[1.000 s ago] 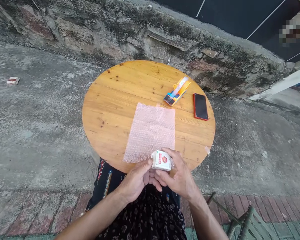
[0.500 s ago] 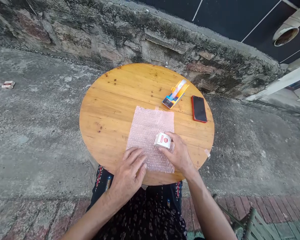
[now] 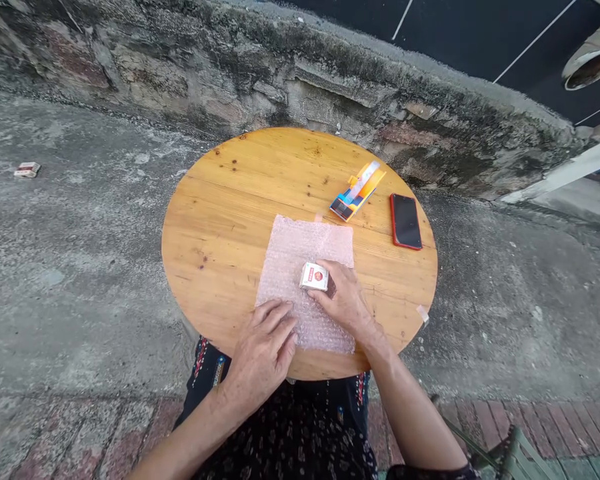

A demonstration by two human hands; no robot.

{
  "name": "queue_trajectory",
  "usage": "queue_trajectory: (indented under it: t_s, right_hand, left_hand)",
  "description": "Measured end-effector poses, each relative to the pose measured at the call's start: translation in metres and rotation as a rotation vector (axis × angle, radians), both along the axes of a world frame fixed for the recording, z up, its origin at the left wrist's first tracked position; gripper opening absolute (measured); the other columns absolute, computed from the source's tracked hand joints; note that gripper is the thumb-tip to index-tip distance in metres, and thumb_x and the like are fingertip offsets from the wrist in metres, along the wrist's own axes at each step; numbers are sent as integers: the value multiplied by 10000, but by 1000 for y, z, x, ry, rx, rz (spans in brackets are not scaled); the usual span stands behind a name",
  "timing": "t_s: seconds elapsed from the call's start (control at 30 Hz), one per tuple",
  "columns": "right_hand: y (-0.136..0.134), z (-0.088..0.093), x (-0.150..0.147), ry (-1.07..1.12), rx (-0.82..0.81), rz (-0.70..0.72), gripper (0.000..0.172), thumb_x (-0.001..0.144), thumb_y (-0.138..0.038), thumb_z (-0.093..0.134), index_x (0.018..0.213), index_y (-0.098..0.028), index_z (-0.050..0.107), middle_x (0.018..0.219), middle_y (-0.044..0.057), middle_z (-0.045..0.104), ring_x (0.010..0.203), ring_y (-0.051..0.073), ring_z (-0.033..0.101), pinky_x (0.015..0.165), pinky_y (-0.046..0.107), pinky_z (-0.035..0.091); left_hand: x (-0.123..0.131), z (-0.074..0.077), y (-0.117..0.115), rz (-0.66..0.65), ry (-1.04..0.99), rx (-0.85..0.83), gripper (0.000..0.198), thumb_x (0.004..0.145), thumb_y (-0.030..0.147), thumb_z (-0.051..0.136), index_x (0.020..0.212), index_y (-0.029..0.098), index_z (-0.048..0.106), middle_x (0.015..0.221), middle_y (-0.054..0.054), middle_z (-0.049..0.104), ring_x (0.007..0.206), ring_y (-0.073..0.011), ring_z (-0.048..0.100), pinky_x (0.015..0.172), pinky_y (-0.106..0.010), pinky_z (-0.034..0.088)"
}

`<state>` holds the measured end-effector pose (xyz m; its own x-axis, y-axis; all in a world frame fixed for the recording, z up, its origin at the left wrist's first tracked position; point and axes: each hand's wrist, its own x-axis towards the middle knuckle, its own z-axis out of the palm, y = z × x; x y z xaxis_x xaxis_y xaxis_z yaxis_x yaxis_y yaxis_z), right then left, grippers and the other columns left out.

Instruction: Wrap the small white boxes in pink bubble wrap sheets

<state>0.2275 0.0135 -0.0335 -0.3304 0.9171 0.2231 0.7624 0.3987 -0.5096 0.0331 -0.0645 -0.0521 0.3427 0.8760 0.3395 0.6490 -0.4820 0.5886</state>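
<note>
Item under inspection: a small white carton (image 3: 314,276), located over the middle of a bubble wrap sheet (image 3: 305,243) on the round wooden table (image 3: 215,233). Whether its underside bears fully on the sheet or sits slightly raised cannot be determined from this view. The right hand (image 3: 347,303) has its grip on the carton, thumb at the near side and fingers at the far side, pinching it from its right end. The left hand (image 3: 264,345) carries nothing; its fingers are loosely spread, palm down, at the near left edge of the sheet, and firm contact cannot be confirmed. Handling, in this inspector's judgement: the carton is probably light and made of thin card, stiff enough for a pinch but liable to dent if squeezed hard; its contents are hidden, so weight is unverified. The faces look smooth and may be slightly slippery. The 2 opposite sides offer the soundest hold, which leaves the printed top free. The sheet appears soft, flexible and very light, best taken by its edges or corners. Appearance: the carton is boxy with straight edges, its top white with a red printed block and 1 round red emblem; the lettering is too small to read. The sheet is pinkish, translucent and finely bubbled, lying nearly flat, with slightly uneven edges.
</note>
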Motion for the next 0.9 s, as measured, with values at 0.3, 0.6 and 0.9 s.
queue_trajectory:
  t_s: [0.3,0.6,0.9]
  right_hand:
    - [-3,-4,3,2,31,29,504,783,-222,691,1253,-221,507,1216,76,642,1103,262,578,937,433,410]
    - [-5,-4,3,-13,20,42,595,784,-250,707,1326,-211,464,1282,97,605,1176,278,543,986,462,401]
    - [-67,15,43,288,-17,-210,141,900,-241,586,1025,-227,648,939,46,677,854,181,633,777,351,507]
  left_hand:
    - [-2,-3,0,-7,0,0,216,888,115,503,1054,145,638,1255,-107,610,1210,-288,478,968,-487,493]
    - [-2,-1,-2,-8,-6,20,212,892,116,500,1040,163,645,1235,-95,616,1191,-278,490,962,-473,494]
    - [-21,1,-10,91,-138,79,235,878,99,560,1085,183,635,1110,-81,616,1055,-225,555,911,-418,494]
